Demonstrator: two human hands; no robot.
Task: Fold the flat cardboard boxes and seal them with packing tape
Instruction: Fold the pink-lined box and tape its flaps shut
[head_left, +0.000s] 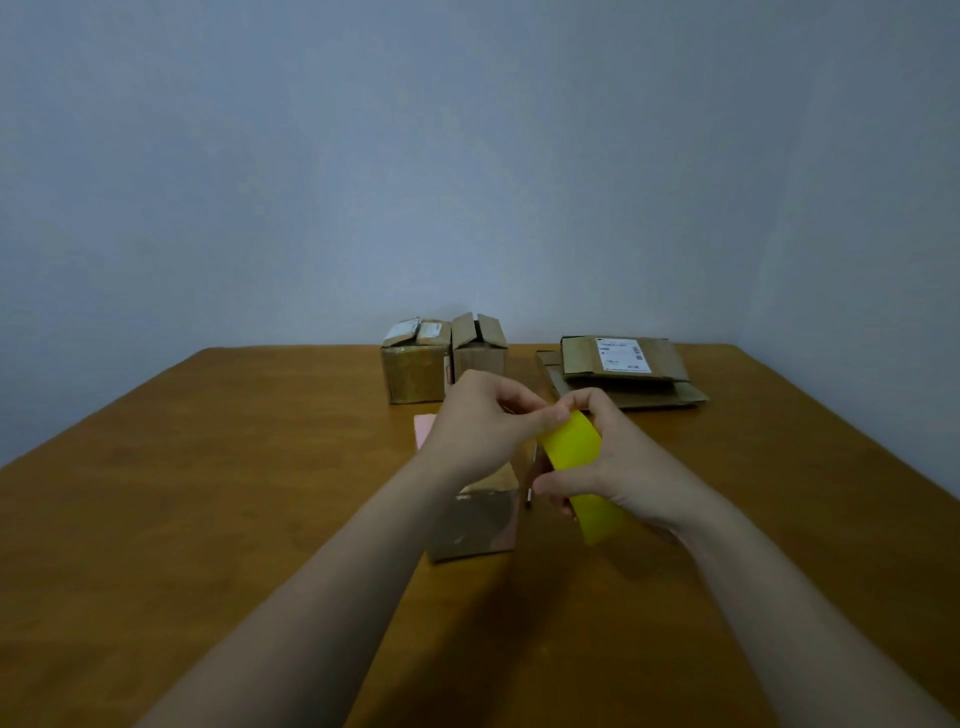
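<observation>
- Yellow tape roll (571, 447): held on edge above the table, band running far-left to near-right, with the right hand (628, 467) curled round it.
- Left hand (478, 421): thumb and forefinger pinch the roll's upper rim, probably the free end.
- Small cardboard box (475, 525): on the table, just below-left of the roll; the left hand is nearer.
- Wooden table (208, 493): two folded boxes (415, 371) and a flat cardboard stack (623, 374) near the far edge, plain wall (467, 156) behind.

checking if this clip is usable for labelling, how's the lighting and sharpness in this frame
Head view: dim, bluish cast, darker corners; the yellow tape roll in the left hand and right hand is brightest. Head view: soft shadow on the table nearside of the small cardboard box; wide-lens splay of table edges; shipping label print too soft to read.
</observation>
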